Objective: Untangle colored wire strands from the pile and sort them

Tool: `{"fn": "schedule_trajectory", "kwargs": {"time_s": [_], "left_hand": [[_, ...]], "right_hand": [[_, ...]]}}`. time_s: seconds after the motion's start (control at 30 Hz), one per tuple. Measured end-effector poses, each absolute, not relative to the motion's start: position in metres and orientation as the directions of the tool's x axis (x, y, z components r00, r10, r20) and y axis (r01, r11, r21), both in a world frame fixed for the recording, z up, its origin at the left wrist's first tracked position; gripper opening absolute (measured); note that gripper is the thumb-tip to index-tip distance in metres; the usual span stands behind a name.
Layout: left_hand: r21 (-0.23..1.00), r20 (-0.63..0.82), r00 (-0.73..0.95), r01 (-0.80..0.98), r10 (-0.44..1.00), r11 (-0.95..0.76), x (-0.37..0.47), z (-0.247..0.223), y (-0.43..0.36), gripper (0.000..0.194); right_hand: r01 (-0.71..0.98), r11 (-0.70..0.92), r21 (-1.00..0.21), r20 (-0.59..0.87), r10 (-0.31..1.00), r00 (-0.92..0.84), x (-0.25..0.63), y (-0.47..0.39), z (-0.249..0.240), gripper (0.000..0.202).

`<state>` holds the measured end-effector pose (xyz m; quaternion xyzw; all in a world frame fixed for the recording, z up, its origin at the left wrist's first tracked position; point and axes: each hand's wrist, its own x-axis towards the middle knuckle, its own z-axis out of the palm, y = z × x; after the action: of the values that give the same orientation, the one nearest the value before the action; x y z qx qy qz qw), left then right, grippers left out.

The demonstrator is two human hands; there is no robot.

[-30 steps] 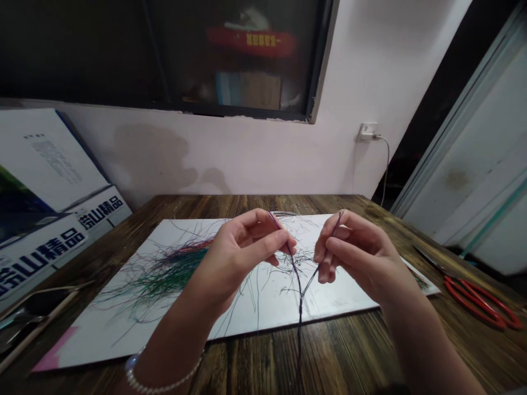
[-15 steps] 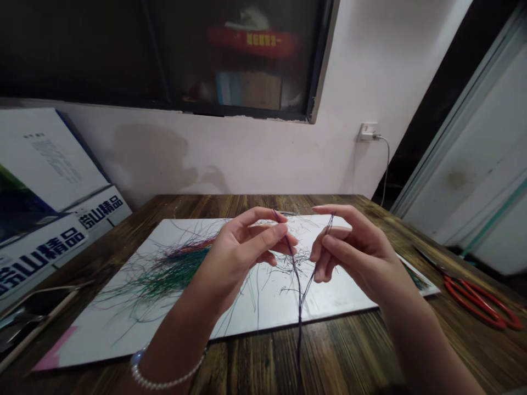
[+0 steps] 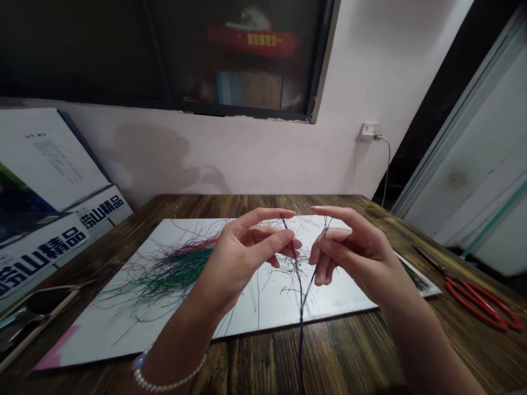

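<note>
A bundle of thin dark purple strands (image 3: 301, 329), wire or thread, hangs between my hands and divides into two branches at the top. My left hand (image 3: 242, 247) pinches the left branch between thumb and fingers, its index finger stretched above the thumb. The thinner right branch is gripped by my right hand (image 3: 362, 249), with that index finger also raised. Below the fork the branches join and run down past the board's front edge. Under my hands lies a white board (image 3: 135, 323) bearing a pile of green, purple and red strands (image 3: 177, 271).
Short dark clippings (image 3: 290, 288) are scattered over the board. Red-handled scissors (image 3: 480, 302) lie on the wooden table (image 3: 263, 362) at the right. Printed boxes (image 3: 53, 241) stand at the left, near a metal tool (image 3: 20, 326). A socket (image 3: 368, 131) with a plugged cable is on the wall.
My left hand has shifted slightly right, its index finger lifting away from the thumb. My right hand has moved slightly left and the upper ends of the strands are closer together.
</note>
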<state>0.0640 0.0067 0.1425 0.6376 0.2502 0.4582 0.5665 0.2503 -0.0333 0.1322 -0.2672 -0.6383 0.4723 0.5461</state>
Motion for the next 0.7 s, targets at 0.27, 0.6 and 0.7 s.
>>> {"fn": "schedule_trajectory", "kwargs": {"time_s": [0.27, 0.6, 0.7], "left_hand": [[0.953, 0.303, 0.465, -0.168, 0.832, -0.253, 0.0651, 0.1433, 0.0061, 0.02], [0.977, 0.211, 0.604, -0.164, 0.769, -0.139, 0.0694, 0.1435, 0.0022, 0.003], [0.98, 0.196, 0.624, -0.148, 0.756, -0.132, 0.0697, 0.1426, 0.0018, 0.004]], "right_hand": [[-0.118, 0.412, -0.903, 0.429, 0.864, -0.264, 0.249, -0.0346, 0.1335, 0.04], [0.031, 0.432, -0.901, 0.383, 0.829, -0.406, 0.25, -0.0405, 0.1331, 0.047], [0.054, 0.486, -0.872, 0.421, 0.803, -0.422, 0.2525, -0.0388, 0.1285, 0.047]]}}
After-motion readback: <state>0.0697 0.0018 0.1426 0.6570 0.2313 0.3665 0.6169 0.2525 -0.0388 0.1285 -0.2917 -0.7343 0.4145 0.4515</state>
